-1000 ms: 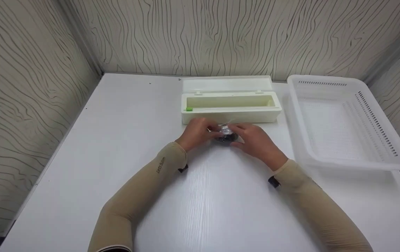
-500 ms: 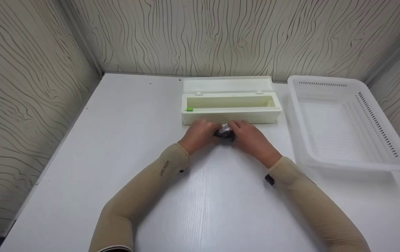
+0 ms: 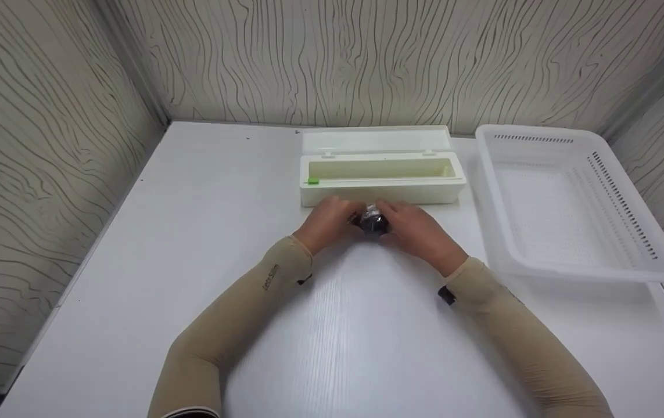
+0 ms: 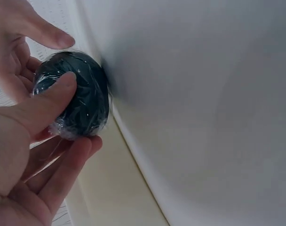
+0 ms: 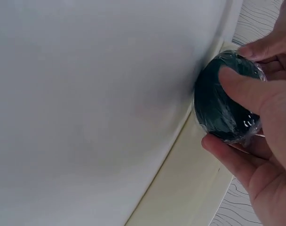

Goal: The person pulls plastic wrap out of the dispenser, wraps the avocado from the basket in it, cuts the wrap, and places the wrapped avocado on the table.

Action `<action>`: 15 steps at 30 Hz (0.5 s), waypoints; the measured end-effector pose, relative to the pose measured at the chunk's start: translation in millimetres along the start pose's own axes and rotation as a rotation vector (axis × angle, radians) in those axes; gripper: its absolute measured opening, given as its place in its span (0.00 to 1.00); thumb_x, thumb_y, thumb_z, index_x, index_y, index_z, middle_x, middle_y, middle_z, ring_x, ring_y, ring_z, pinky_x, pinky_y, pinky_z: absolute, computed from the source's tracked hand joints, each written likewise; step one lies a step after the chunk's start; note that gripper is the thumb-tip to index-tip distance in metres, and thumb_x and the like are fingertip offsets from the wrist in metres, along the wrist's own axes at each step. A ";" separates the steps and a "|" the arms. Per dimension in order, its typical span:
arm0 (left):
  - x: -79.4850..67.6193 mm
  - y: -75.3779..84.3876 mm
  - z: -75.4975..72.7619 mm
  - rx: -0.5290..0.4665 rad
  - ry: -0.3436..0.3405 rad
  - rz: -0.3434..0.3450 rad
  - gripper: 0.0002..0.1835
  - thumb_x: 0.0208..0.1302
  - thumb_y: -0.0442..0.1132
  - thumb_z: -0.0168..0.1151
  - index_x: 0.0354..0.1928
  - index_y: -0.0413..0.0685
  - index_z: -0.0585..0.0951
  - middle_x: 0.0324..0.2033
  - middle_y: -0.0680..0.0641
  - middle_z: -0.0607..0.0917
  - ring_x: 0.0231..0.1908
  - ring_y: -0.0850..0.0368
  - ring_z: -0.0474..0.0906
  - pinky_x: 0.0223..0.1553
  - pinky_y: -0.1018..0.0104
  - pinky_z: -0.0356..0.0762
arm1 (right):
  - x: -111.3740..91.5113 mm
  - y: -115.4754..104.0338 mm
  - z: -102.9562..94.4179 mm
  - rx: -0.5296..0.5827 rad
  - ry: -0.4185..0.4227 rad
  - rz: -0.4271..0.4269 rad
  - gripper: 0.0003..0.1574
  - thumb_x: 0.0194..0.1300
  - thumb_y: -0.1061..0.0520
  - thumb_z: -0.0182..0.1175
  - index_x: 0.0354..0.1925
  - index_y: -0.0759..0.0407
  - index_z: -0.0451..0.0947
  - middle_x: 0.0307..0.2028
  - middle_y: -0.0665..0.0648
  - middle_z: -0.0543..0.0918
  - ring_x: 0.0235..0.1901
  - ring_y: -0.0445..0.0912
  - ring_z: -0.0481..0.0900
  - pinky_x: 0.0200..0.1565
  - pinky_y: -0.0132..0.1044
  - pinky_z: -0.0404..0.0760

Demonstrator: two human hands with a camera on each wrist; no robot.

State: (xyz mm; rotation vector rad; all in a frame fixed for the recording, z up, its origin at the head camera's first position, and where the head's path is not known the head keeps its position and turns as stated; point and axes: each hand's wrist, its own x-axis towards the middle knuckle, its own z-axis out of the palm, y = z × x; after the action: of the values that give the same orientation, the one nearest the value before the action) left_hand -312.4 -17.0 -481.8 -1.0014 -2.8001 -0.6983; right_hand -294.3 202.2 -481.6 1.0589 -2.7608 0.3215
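A dark green, rounded object [image 4: 89, 101] wrapped in clear cling film [image 5: 226, 115] stands at the table's middle, right in front of the cream box [image 3: 384, 194]. My left hand [image 3: 330, 224] grips it from the left, thumb across its face and fingers under it in the left wrist view. From the other side my right hand [image 3: 422, 237] holds it, thumb pressed on the film and fingers curled below. Shiny, gathered film shows on top between the hands. What the wrapped object is, I cannot tell.
The box's lid [image 3: 378, 140] is raised at the back, and a small green slider [image 3: 313, 181] sits on a strip along its front rim. A white perforated basket [image 3: 590, 274] stands to the right. Patterned wall panels [image 3: 320, 64] border the white table [image 3: 204, 191].
One second ago, the fingers were more spread and a bit of film stuck up; now both hands close in around the wrapped object's sides. Box and basket stay put.
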 end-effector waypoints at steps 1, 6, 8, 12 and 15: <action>0.1 -1.5 0.0 -0.017 0.002 -0.004 0.12 0.57 0.33 0.77 0.44 0.48 0.88 0.41 0.49 0.92 0.43 0.54 0.89 0.50 0.62 0.85 | 0.8 -0.9 0.6 -0.008 0.003 0.001 0.41 0.56 0.57 0.79 0.63 0.64 0.70 0.49 0.67 0.85 0.46 0.64 0.86 0.50 0.57 0.85; -2.2 -7.4 -1.3 -0.062 -0.001 0.011 0.11 0.59 0.36 0.76 0.44 0.47 0.87 0.42 0.48 0.92 0.46 0.54 0.89 0.53 0.64 0.84 | 2.0 -4.1 1.6 -0.037 0.028 0.020 0.41 0.56 0.56 0.79 0.62 0.64 0.70 0.44 0.70 0.87 0.42 0.65 0.87 0.46 0.57 0.86; -4.2 -8.1 -2.4 -0.048 -0.017 0.022 0.15 0.58 0.39 0.78 0.47 0.47 0.86 0.44 0.48 0.92 0.48 0.52 0.89 0.55 0.63 0.84 | 1.3 -4.1 1.2 -0.023 0.028 0.030 0.43 0.56 0.55 0.79 0.65 0.64 0.70 0.45 0.71 0.87 0.43 0.66 0.86 0.48 0.58 0.85; -8.1 -8.4 -3.9 -0.029 -0.054 0.037 0.21 0.59 0.42 0.78 0.54 0.49 0.83 0.49 0.46 0.91 0.51 0.50 0.88 0.57 0.60 0.83 | -1.0 -3.0 1.3 0.018 0.013 0.048 0.47 0.57 0.54 0.78 0.69 0.64 0.69 0.53 0.71 0.85 0.49 0.67 0.85 0.54 0.59 0.84; -8.5 -8.3 -3.4 -0.021 -0.052 0.053 0.19 0.62 0.41 0.75 0.54 0.48 0.83 0.49 0.46 0.91 0.51 0.49 0.88 0.57 0.60 0.83 | -1.8 -2.4 2.1 0.033 0.014 0.047 0.47 0.58 0.54 0.78 0.70 0.64 0.69 0.57 0.70 0.83 0.51 0.67 0.84 0.56 0.59 0.83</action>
State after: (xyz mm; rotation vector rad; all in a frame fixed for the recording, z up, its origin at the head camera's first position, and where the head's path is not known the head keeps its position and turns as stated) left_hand -311.1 -29.1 -484.0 -1.1092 -2.8043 -0.7065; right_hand -291.5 201.0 -483.7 0.9962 -2.7811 0.3807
